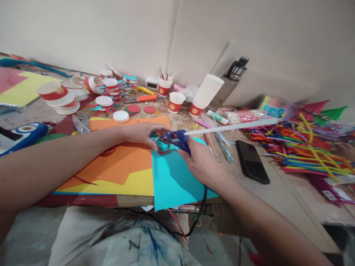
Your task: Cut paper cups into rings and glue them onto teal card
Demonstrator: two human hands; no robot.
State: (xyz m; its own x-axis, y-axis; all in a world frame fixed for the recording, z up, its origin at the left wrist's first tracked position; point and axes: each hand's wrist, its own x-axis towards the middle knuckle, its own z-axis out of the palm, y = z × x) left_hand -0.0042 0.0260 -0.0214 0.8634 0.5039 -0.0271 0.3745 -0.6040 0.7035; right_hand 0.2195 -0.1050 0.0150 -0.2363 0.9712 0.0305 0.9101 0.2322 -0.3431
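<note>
Paint-marked clothes [138,236] nearest; beyond, right hand [202,159] grips the glue gun [181,138], likely stiff, handle best; left hand [141,133] pinches a small ring [164,151], probably light, crushable, at its left side.

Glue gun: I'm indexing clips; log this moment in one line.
right hand: holds glue gun | left hand: at red-rimmed piece | cyan sheet: beneath glue gun

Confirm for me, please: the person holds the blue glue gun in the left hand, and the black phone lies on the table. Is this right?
Not quite: in the head view, the right hand holds the blue glue gun. The black phone does lie on the table.
</note>
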